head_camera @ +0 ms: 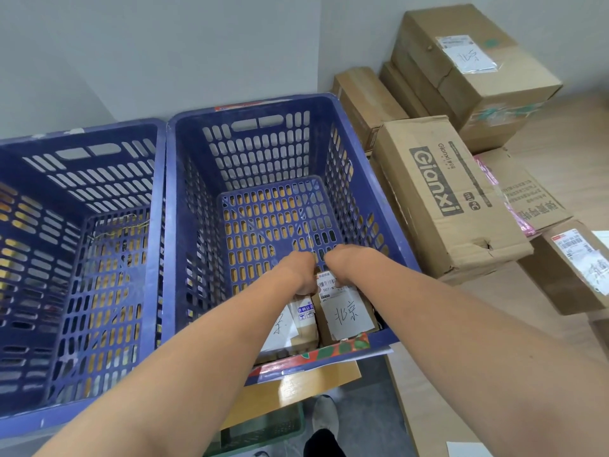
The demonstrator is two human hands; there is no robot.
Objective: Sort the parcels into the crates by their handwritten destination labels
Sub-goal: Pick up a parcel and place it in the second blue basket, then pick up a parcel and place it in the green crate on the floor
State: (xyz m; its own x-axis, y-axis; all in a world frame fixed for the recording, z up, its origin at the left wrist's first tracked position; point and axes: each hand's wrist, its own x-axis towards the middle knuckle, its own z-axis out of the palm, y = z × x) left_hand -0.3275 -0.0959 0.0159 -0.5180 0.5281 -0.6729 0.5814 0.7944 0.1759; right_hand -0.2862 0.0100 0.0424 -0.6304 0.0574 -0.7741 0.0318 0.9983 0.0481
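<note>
Left hand (298, 273): fingers curled on the labelled parcel (342, 311).
Right hand (339, 263): grips the same parcel.
Parcel: inside the blue crate (184, 225).

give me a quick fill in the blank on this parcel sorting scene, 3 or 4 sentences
1. Both hands, the left hand and the right hand, reach into the ____ of the two blue crates.
2. The parcel under the hands carries a white slip with ____ characters.
3. The crate on the left holds ____ parcels.
4. The big box printed "Gianxi" sits to the ____ of the right crate.

Missing words: right; handwritten; no; right
</note>
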